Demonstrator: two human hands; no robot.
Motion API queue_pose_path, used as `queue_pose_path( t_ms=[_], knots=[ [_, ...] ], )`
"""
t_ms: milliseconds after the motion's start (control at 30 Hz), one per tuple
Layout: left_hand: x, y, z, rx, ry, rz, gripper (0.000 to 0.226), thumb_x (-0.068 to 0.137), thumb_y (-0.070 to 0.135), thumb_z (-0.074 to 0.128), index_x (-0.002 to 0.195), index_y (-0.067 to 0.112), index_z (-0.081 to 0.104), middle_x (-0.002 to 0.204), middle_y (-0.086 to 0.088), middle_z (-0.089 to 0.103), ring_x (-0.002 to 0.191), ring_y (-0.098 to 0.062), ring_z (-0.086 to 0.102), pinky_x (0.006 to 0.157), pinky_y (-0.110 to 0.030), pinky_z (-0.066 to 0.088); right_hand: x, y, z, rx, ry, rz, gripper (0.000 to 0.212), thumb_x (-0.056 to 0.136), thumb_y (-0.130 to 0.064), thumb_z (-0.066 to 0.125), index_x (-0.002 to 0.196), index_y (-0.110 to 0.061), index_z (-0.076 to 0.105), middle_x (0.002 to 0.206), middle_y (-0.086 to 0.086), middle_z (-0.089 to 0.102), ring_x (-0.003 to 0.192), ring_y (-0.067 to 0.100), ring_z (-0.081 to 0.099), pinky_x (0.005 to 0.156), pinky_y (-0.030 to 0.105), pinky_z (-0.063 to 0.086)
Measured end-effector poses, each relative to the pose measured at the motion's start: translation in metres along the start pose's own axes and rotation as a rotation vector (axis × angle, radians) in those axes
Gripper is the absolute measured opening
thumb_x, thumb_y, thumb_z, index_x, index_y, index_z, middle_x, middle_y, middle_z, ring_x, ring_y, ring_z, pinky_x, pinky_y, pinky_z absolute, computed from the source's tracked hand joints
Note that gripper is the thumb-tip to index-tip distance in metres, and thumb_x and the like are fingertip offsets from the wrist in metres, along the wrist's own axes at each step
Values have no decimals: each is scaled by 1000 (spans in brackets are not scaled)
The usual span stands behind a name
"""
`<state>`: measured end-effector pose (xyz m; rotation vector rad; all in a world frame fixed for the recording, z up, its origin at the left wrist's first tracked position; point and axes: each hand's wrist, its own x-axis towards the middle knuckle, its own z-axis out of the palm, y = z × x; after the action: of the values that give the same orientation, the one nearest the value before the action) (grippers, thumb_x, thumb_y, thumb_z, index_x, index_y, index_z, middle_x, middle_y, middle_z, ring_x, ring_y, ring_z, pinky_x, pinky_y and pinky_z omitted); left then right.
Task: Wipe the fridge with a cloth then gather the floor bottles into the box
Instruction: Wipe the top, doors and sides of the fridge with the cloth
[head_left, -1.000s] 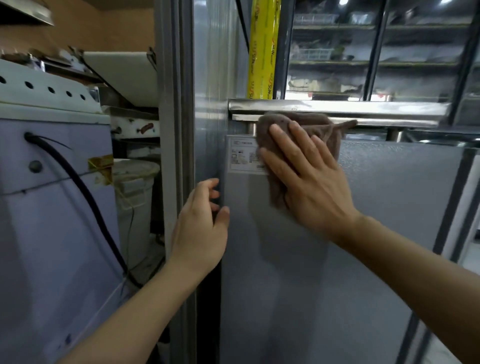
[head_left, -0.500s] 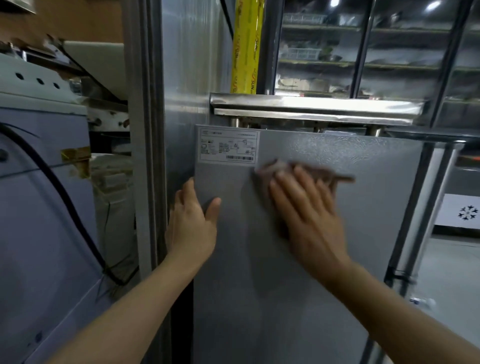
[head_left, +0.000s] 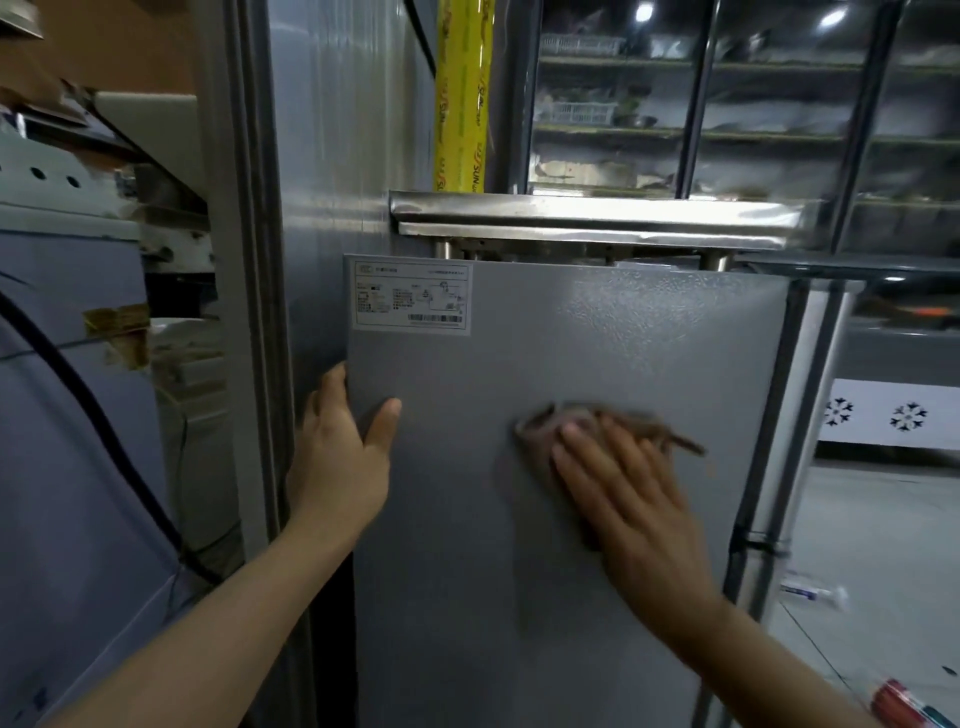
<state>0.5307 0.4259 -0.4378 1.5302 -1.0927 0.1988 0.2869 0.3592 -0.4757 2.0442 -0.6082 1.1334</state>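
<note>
The grey fridge side panel fills the middle of the view, with a white rating label at its upper left. My right hand presses a brown cloth flat against the panel with straight fingers; the cloth is blurred by motion. My left hand holds the panel's left edge, thumb on the front face and fingers hidden behind the edge. On the floor at the right lie a clear bottle and a bottle with a red cap near the bottom corner.
A steel shelf juts out just above the panel. A yellow roll stands upright behind it. A tall metal frame post and a grey machine with a black cable are on the left. Glass-door shelving is behind.
My right hand has wiped the cloth down the panel from just under the steel shelf to mid panel. My left hand stayed on the panel's left edge. The view shifted.
</note>
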Motion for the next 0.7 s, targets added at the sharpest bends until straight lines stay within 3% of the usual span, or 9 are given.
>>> queue_pose_path(
  t_ms=[100,167,267,333,467,533,633,700],
  knots=[
    [0,-4,3,6,9,19,52,91,39,50,137,20,35,132,-10,48,116,-29,48,85,-36,37,49,32,-11,-9,183,204,54,91,-7,54,141,-5,34,150,15,29,139,39,25,115,52,19],
    [0,-5,5,11,30,29,52,91,38,50,137,19,35,132,-11,48,116,-30,48,86,-38,38,60,43,-9,-20,240,241,61,87,-4,63,142,-3,34,150,15,26,140,41,24,117,51,16],
    [0,-5,6,-6,48,27,51,91,37,51,136,19,37,131,-11,50,116,-30,50,89,-40,41,20,34,5,-39,236,223,58,87,-2,59,140,-4,36,148,17,28,138,42,25,116,51,17],
    [0,-5,6,-36,48,1,50,90,36,53,134,19,38,129,-12,53,115,-32,52,92,-45,44,-31,24,13,-72,134,212,63,81,3,53,140,-7,34,152,13,28,137,42,25,115,50,17],
    [1,-6,6,-65,37,-36,46,91,36,53,132,21,39,128,-12,55,113,-33,54,90,-40,42,-81,23,10,-84,-37,202,74,74,-3,36,145,-13,22,160,-2,0,144,32,12,115,46,13],
    [1,-6,8,-56,37,-36,44,91,35,53,131,22,39,128,-12,55,112,-33,54,87,-37,39,-60,30,1,-83,-13,252,71,78,-5,40,146,-9,21,159,2,4,146,28,8,117,45,10],
    [1,-7,9,-42,54,-32,44,92,34,53,131,21,40,128,-12,54,112,-33,54,83,-34,36,-2,57,-19,-111,168,445,58,88,-8,45,143,1,31,152,21,25,141,37,24,115,48,16],
    [1,-8,9,-33,59,-16,44,91,35,53,131,21,40,128,-12,55,112,-33,54,82,-34,36,25,78,-28,-148,234,490,56,89,-6,47,142,3,33,150,22,30,140,36,27,115,48,18]
  ],
)
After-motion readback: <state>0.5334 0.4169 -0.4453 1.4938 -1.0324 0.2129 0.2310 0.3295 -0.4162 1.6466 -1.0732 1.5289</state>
